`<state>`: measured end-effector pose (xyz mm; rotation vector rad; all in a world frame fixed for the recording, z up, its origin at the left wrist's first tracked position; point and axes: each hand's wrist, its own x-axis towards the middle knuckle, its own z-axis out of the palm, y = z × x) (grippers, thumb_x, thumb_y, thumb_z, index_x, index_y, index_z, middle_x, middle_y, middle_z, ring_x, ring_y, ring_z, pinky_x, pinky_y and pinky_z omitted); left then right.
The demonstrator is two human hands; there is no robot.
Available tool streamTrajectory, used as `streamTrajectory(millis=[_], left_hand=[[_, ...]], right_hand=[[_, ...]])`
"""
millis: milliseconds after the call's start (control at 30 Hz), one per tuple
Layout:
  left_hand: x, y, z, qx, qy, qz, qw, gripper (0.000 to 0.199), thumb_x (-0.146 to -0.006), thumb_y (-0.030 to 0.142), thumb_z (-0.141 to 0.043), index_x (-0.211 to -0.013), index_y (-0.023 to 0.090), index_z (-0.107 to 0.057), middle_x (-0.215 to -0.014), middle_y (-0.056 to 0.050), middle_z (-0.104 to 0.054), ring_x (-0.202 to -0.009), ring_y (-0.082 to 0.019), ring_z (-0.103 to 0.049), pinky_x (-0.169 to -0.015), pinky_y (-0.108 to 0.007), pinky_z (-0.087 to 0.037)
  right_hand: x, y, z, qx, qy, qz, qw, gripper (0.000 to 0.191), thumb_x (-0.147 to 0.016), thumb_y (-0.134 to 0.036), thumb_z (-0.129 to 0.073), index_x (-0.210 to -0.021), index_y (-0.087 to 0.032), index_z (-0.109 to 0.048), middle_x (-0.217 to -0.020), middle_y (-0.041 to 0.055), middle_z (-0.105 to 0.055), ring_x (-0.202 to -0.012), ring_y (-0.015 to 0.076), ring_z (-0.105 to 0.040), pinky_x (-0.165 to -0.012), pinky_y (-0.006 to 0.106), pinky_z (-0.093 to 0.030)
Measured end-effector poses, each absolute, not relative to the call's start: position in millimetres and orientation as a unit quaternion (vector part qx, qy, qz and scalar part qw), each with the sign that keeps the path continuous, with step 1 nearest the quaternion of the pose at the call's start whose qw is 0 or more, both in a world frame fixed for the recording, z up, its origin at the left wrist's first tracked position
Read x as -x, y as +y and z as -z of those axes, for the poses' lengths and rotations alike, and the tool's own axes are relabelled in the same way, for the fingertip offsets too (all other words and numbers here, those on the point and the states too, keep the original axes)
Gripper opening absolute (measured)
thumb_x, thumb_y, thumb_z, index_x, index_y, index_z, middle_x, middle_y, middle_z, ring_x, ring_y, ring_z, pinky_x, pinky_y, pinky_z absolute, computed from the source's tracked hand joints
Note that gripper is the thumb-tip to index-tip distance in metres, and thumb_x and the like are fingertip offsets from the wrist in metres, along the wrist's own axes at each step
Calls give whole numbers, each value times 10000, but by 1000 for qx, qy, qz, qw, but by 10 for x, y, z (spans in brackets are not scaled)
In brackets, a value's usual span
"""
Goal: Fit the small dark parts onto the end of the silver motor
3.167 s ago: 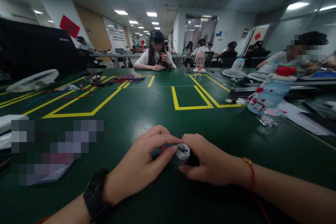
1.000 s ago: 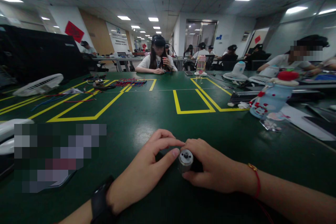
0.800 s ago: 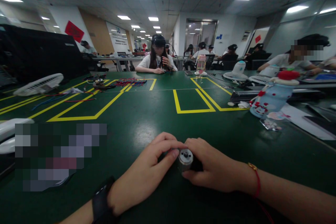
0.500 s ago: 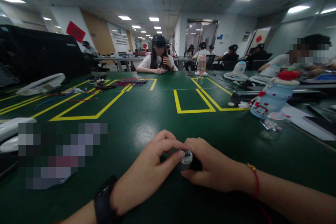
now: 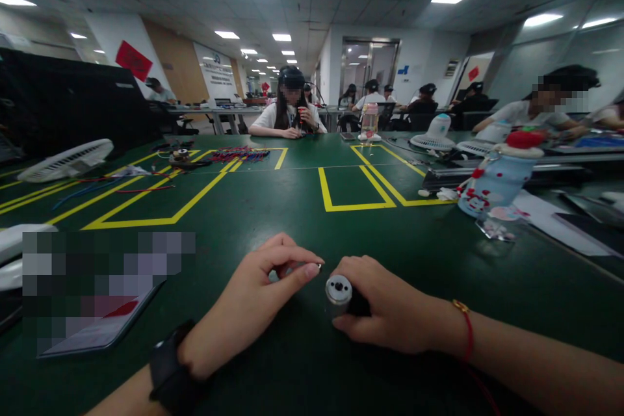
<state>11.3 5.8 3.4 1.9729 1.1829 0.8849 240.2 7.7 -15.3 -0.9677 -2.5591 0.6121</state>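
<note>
My right hand is wrapped round a small silver cylindrical motor, whose round end face with a few dark holes points up toward me. Just left of it, my left hand pinches a tiny shiny metal part between thumb and forefinger; the part is too small to name. A gap separates that fingertip pinch from the motor. Both hands are low over the green table, the motor upright near its surface. Most of the motor's side is covered by my right fingers.
At the right stand a blue bottle and a white sheet. A bundle of red and blue wires lies farther back, with a white fan on the left. Across the table a person holds a red-handled tool.
My left hand has drawn away to the left from the top of the motor, with the tiny metal part in its pinch. The motor stays in my right hand, its end face now uncovered.
</note>
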Motion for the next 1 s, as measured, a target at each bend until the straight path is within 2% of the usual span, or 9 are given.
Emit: streamTrajectory(millis=[200, 333, 733, 1000], left_hand=[[33, 184, 49, -812, 411, -225, 348, 165, -891, 342, -631, -948, 283, -775, -831, -6, -566, -803, -171, -546, -716, -273, -420], [17, 179, 103, -847, 375, -180, 331, 130, -877, 325, -664, -877, 279, -786, -844, 0, -557, -811, -162, -559, -723, -262, -425], [32, 210, 165, -858, 358, -188, 318, 138, -875, 338, -663, -932, 305, -785, -831, -7, -589, -799, -169, -578, -710, -264, -436], [47, 227, 60, -801, 421, -218, 367, 193, -917, 310, -573, -921, 230, -748, -897, -22, -666, -853, -188, -602, -764, -286, -437]], right_hand=[[-2416, 76, 137, 341, -898, -224, 162, 270, -767, -260, -688, -990, -194, -552, -958, 34, -582, -831, 190, -497, -762, 330, -377], [-2422, 76, 133, 345, -895, -229, 163, 278, -756, -251, -697, -985, -191, -550, -953, 32, -579, -818, 186, -493, -743, 323, -376], [-2430, 75, 141, 339, -898, -225, 167, 265, -766, -242, -687, -989, -193, -553, -954, 39, -581, -825, 192, -495, -752, 325, -388], [-2437, 76, 120, 339, -895, -239, 162, 279, -766, -248, -690, -1002, -195, -552, -973, 39, -582, -844, 196, -501, -771, 339, -390]])
